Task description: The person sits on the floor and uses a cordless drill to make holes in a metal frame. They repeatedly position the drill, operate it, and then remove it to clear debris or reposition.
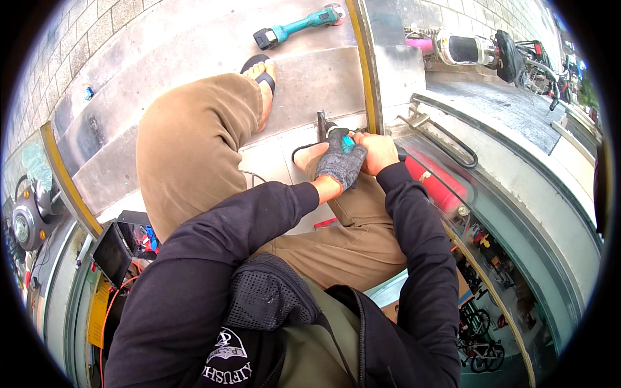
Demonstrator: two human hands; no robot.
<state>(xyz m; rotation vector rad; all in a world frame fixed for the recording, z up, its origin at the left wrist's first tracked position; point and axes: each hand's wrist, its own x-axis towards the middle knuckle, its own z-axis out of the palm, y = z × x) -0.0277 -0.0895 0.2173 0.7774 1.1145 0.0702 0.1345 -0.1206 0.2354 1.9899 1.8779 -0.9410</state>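
Observation:
A teal power tool (348, 143) is held in front of my right knee, mostly covered by my hands, so its exact kind is hidden. My left hand (339, 158), in a grey knit glove with bare wrist, is closed over its front part. Bare and closed, my right hand (378, 153) grips its rear end, against the left hand. Just beyond the tool's front, a dark upright metal piece (321, 125) stands by the door frame's foot; whether they touch I cannot tell. A thin black cord (300, 150) curves beside the left hand.
A teal cordless angle grinder (301, 26) lies on the steps (317, 81) ahead. Brass-edged door frames (367, 64) stand either side. A red cylinder (436, 183) is right of my hands, an open black toolbox (113, 252) at left. A scooter (466, 49) stands far right.

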